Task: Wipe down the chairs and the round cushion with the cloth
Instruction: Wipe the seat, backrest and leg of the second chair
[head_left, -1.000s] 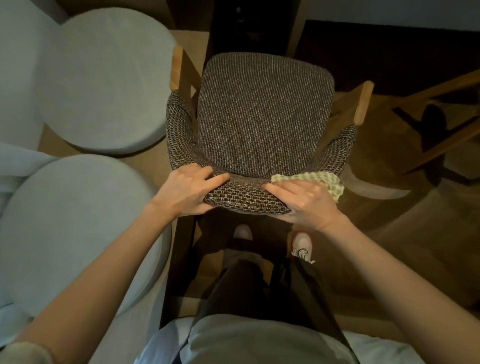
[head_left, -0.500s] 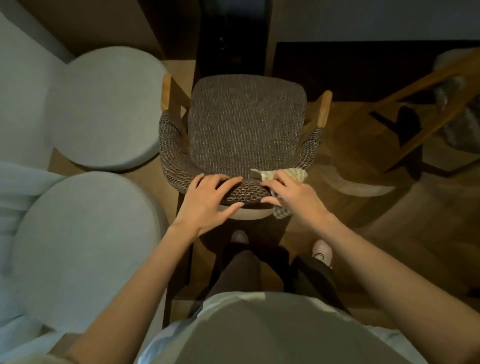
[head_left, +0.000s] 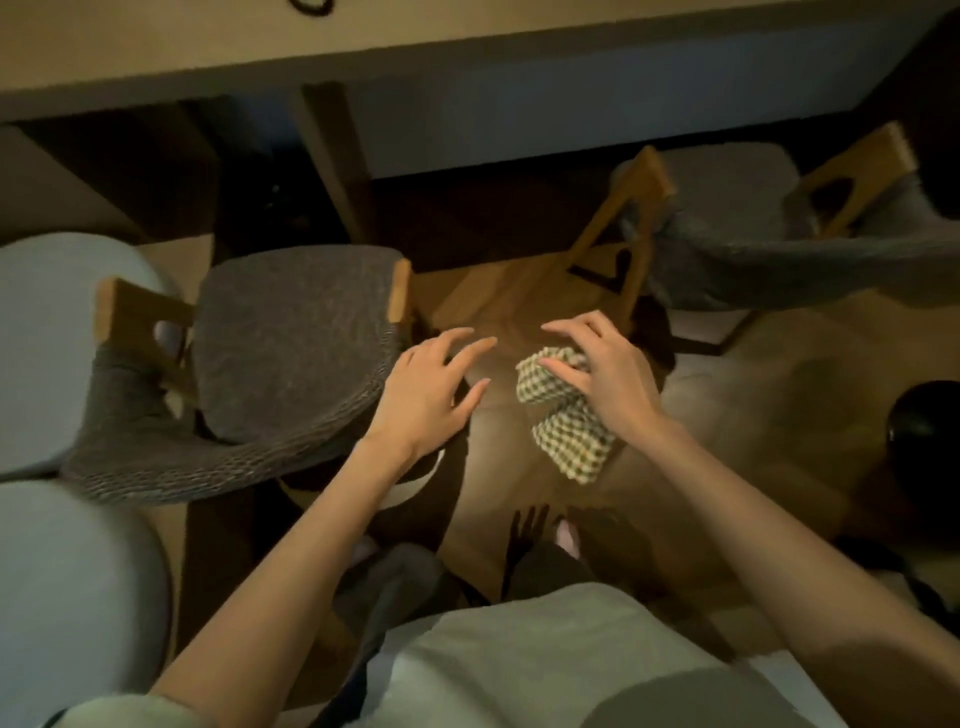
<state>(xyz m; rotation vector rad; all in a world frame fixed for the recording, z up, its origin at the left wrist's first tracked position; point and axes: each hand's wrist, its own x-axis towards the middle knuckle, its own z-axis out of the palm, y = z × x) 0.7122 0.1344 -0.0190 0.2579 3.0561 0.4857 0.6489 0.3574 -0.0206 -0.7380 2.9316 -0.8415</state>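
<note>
A dark woven armchair (head_left: 291, 343) with wooden arm posts stands at the left of the view. My left hand (head_left: 431, 389) hovers with fingers spread just off the chair's right back corner, holding nothing. My right hand (head_left: 608, 374) is over the bare floor to the right and grips a green-and-white checked cloth (head_left: 566, 421), which hangs crumpled below the palm. A second grey upholstered chair (head_left: 737, 208) with wooden arms stands at the upper right. Two pale round cushions (head_left: 57, 613) (head_left: 41, 353) lie along the left edge.
A table edge (head_left: 467, 36) runs across the top, with a dark leg (head_left: 332, 161) below it. Wooden floor (head_left: 753, 395) lies between the two chairs. A dark round object (head_left: 924, 431) sits at the right edge. My legs and feet are at the bottom centre.
Both hands have left the dark chair's backrest and moved right, the right one taking the cloth with it. The view has swung right, bringing the second chair and the table edge into sight.
</note>
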